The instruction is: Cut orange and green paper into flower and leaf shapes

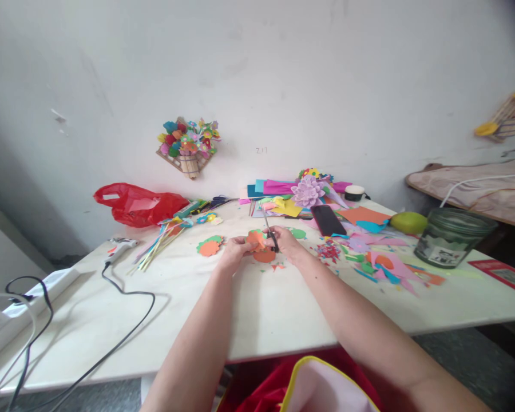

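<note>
My left hand (pixel 239 249) pinches an orange flower-shaped cutout (pixel 256 239) at its left edge. Closed around the handles of a pair of scissors (pixel 271 236) is my right hand (pixel 285 240); the blades point up and away, beside the cutout. Below the held piece, an orange disc (pixel 264 256) lies on the table among small trimmings (pixel 277 267). To the left rest an orange scalloped cutout (pixel 210 247) and a green one (pixel 217 238) partly under it. A green round piece (pixel 299 233) sits just beyond my right hand.
Left are a glue gun (pixel 121 249) with its cord, a power strip (pixel 47 292), thin sticks (pixel 152 249) and a red plastic bag (pixel 137 204). Right are a phone (pixel 328 221), coloured scraps (pixel 390 266), a green fruit (pixel 408 222) and a glass jar (pixel 450 237). Coloured sheets (pixel 278 187) lie behind.
</note>
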A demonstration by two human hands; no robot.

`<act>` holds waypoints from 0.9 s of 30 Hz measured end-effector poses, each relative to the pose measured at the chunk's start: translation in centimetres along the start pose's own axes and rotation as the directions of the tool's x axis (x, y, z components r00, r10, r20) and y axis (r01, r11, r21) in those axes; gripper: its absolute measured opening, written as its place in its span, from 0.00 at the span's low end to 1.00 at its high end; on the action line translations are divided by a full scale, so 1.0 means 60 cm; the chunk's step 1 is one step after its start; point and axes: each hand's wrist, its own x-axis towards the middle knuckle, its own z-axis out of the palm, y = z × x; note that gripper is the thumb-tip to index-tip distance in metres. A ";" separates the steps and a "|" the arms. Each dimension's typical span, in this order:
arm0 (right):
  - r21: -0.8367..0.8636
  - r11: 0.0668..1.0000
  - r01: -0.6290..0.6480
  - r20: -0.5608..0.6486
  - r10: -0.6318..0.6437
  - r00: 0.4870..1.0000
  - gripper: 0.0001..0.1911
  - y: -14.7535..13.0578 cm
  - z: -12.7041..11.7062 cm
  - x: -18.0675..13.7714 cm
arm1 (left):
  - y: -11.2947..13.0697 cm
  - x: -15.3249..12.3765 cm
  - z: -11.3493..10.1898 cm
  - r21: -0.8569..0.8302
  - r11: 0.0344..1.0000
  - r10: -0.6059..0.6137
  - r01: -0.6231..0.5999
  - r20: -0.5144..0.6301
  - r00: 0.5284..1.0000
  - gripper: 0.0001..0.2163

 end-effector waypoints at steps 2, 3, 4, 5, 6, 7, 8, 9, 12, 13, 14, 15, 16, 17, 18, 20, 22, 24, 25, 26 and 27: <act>-0.011 1.000 -0.005 -0.004 0.005 1.000 0.16 0.001 0.003 0.000 | 0.002 -0.001 0.000 0.008 1.000 0.000 0.000 -0.011 1.000 0.16; -0.014 1.000 -0.004 -0.003 0.004 1.000 0.16 0.001 0.003 0.000 | 0.002 -0.002 0.001 0.004 1.000 0.002 -0.002 -0.015 1.000 0.16; -0.015 1.000 -0.004 0.001 0.004 1.000 0.16 0.001 0.004 -0.001 | 0.002 -0.002 0.001 -0.008 1.000 0.009 -0.009 -0.018 1.000 0.16; -0.013 1.000 -0.003 0.007 0.003 1.000 0.16 0.001 0.004 -0.001 | 0.002 -0.001 0.001 -0.027 0.999 0.021 -0.021 -0.024 0.999 0.15; -0.010 1.000 -0.003 0.015 0.003 1.000 0.16 0.001 0.004 -0.001 | 0.001 0.000 0.001 -0.050 0.998 0.035 -0.037 -0.039 0.999 0.15; -0.009 1.000 -0.004 0.028 0.004 1.000 0.17 0.001 0.004 -0.002 | 0.000 0.001 0.001 -0.073 0.996 0.052 -0.057 -0.065 0.997 0.14; -0.010 1.000 -0.007 0.044 0.008 0.999 0.17 0.001 0.003 -0.002 | -0.001 0.003 0.000 -0.095 0.992 0.068 -0.078 -0.100 0.993 0.14; -0.014 1.000 -0.013 0.059 0.013 0.998 0.17 0.000 0.003 -0.003 | -0.002 0.005 0.000 -0.111 0.989 0.082 -0.099 -0.143 0.986 0.13; -0.030 0.999 -0.035 0.097 0.038 0.995 0.16 -0.001 0.002 -0.008 | -0.004 0.011 -0.003 -0.154 0.977 0.108 -0.148 -0.241 0.964 0.13; -0.036 0.998 -0.044 0.110 0.048 0.993 0.15 -0.001 0.002 -0.009 | -0.004 0.013 -0.004 -0.170 0.973 0.109 -0.157 -0.262 0.959 0.14; -0.040 0.998 -0.052 0.126 0.057 0.990 0.14 -0.002 0.003 -0.011 | -0.004 0.014 -0.005 -0.185 0.969 0.107 -0.163 -0.280 0.954 0.14; -0.046 0.997 -0.059 0.147 0.065 0.987 0.14 -0.002 0.003 -0.013 | -0.004 0.015 -0.005 -0.199 0.966 0.103 -0.166 -0.296 0.950 0.14; -0.051 0.997 -0.065 0.171 0.073 0.983 0.14 -0.002 0.003 -0.015 | -0.004 0.015 -0.006 -0.212 0.962 0.099 -0.170 -0.308 0.946 0.14; -0.057 0.996 -0.067 0.196 0.077 0.978 0.14 -0.002 0.003 -0.016 | -0.004 0.015 -0.006 -0.225 0.959 0.098 -0.175 -0.316 0.944 0.14; -0.062 0.996 -0.066 0.221 0.078 0.972 0.14 -0.002 0.002 -0.017 | -0.003 0.015 -0.006 -0.237 0.955 0.098 -0.180 -0.323 0.941 0.15; -0.065 0.996 -0.052 0.269 0.068 0.961 0.16 0.000 0.002 -0.018 | -0.002 0.014 -0.005 -0.261 0.947 0.095 -0.190 -0.339 0.936 0.15; -0.067 0.997 -0.036 0.306 0.055 0.951 0.19 0.003 0.002 -0.019 | 0.000 0.013 -0.003 -0.281 0.940 0.087 -0.195 -0.355 0.931 0.14; -0.076 0.997 -0.027 0.327 0.051 0.944 0.20 0.005 0.002 -0.020 | 0.002 0.012 -0.001 -0.300 0.934 0.073 -0.193 -0.370 0.926 0.13; -0.083 0.996 -0.024 0.330 0.050 0.943 0.20 0.005 0.003 -0.020 | 0.003 0.012 0.001 -0.308 0.932 0.064 -0.191 -0.378 0.924 0.13; -0.093 0.995 -0.020 0.330 0.049 0.943 0.20 0.005 0.003 -0.021 | 0.004 0.012 0.002 -0.315 0.930 0.055 -0.188 -0.385 0.921 0.12; -0.104 0.994 -0.015 0.328 0.048 0.943 0.20 0.005 0.004 -0.022 | 0.004 0.012 0.004 -0.322 0.929 0.048 -0.185 -0.391 0.919 0.12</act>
